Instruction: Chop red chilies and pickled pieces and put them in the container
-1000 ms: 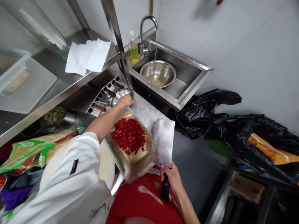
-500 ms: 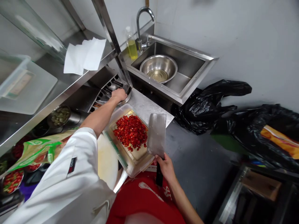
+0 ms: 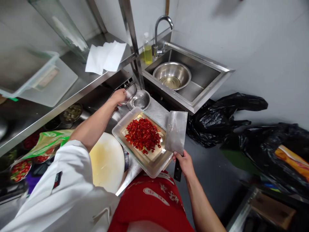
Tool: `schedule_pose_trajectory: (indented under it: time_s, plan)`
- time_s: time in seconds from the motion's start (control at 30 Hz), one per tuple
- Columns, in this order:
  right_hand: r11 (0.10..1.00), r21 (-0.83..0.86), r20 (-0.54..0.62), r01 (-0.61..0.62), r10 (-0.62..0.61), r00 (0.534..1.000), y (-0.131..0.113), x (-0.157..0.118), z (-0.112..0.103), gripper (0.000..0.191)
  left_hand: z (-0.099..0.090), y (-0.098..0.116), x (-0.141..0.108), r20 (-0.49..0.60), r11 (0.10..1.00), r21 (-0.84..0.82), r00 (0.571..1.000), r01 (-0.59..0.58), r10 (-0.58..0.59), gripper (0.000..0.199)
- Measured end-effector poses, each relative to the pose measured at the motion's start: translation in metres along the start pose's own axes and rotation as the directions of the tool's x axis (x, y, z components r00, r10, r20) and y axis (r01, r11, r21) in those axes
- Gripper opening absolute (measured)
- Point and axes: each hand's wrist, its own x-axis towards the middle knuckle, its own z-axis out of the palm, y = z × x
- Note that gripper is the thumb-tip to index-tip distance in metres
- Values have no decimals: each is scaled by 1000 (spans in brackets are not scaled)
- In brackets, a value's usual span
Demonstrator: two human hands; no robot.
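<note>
My left hand (image 3: 118,97) is closed on the rim of a steel bowl (image 3: 130,92), which is tilted. Just beside it a second steel bowl (image 3: 141,100) sits on the counter. My right hand (image 3: 185,163) grips a cleaver (image 3: 176,131) by its black handle, blade up. The blade overlaps the right edge of a clear plastic container (image 3: 151,170). My right fingers are close to that edge; whether they also hold it I cannot tell. Chopped red chillies (image 3: 143,135) lie heaped in the container. Left of it is a round white cutting board (image 3: 106,162), stained yellow.
A sink (image 3: 200,82) with a steel basin (image 3: 172,64) is ahead, a bottle of yellow liquid (image 3: 147,54) beside it. A steel shelf (image 3: 72,93) overhangs the left side, carrying white paper (image 3: 106,58). Black bags (image 3: 205,124) stand on the right.
My left hand has lifted a steel bowl, and another now shows beneath and beside it. The container has shifted, uncovering more of the cutting board. The cleaver remains in my right hand.
</note>
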Motion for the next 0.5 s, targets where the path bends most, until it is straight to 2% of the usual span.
schedule_pose_trajectory:
  time_s: [0.13,0.2,0.27,0.33,0.4,0.47,0.5]
  plan:
    - [997,-81,6,16,-16,1000,-6,13,-9,30,-15,-8,-27,-98,966,-254,995,-55,31,27]
    - [994,-106,4,22,-21,1000,-11,19,-11,31,-28,-15,-48,-172,946,-295,981,-134,86,32]
    - [993,-119,3,18,-18,1000,-14,25,-12,33,-46,-32,-80,-253,938,-276,958,-209,139,37]
    - [991,-132,-1,3,-3,1000,-16,31,-13,35,-68,-61,-126,-311,946,-246,941,-213,132,38]
    - [985,-170,-11,-1,-1,1000,-15,36,-16,37,-84,-99,-187,-355,957,-256,934,-138,40,35]
    - [968,-249,-44,10,-21,999,-15,37,-24,39,-87,-138,-257,-363,944,-329,927,-30,-97,30]
    - [951,-307,-55,33,-53,997,-15,37,-29,40,-82,-155,-293,-346,922,-387,924,17,-162,30]
